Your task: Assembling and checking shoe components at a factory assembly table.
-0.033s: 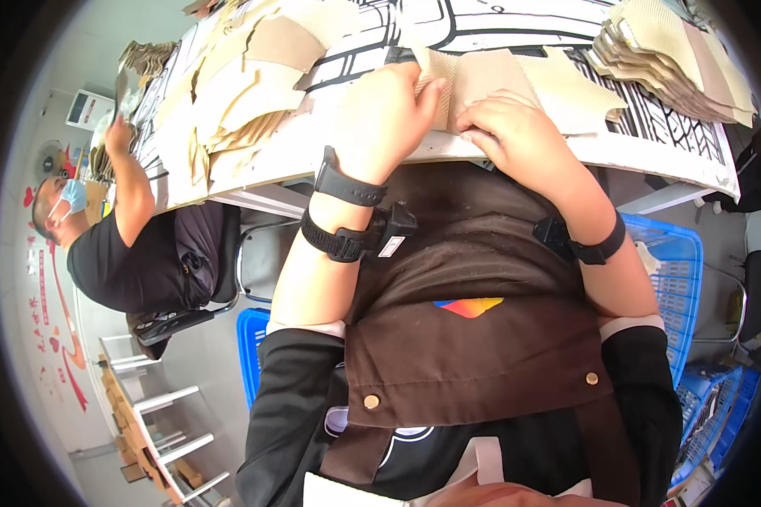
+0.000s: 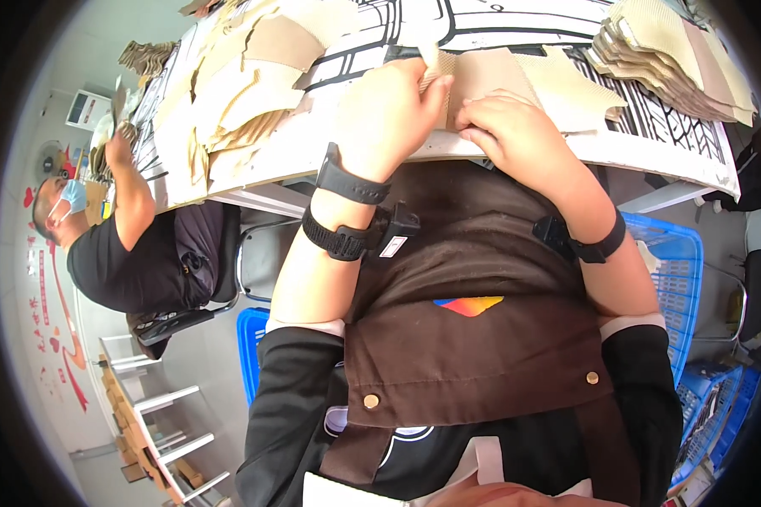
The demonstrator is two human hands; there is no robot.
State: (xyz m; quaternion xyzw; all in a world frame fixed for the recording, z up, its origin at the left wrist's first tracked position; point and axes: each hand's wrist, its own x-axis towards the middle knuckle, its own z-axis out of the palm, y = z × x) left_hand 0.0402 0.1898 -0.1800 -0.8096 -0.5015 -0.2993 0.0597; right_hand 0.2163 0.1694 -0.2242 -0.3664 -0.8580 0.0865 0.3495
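A beige mesh fabric piece (image 2: 486, 74) with a smooth tan middle panel lies near the table's front edge. My left hand (image 2: 391, 106) closes on its left end, thumb on the near side; the other fingertips are mostly hidden. There the mesh edge stands up, bent off the table. At the near edge of the tan panel, my right hand (image 2: 516, 131) has its fingers curled and pressed down on the fabric, the thumb tucked beneath them. To the left lies a loose pile of similar cut fabric pieces (image 2: 266, 93). A neater stack of fabric pieces (image 2: 651, 63) sits at the right.
The white table (image 2: 516, 17) has black line patterns. A blue plastic basket (image 2: 681, 287) stands beside my right arm, and another blue bin (image 2: 252, 346) by my left elbow. At the left, a masked co-worker (image 2: 135, 253) sits holding something dark. A white rack (image 2: 156, 422) stands behind.
My left hand has shifted very slightly, and the raised mesh edge by it is bent over more. The co-worker's raised hand has moved a little. My right hand stays put.
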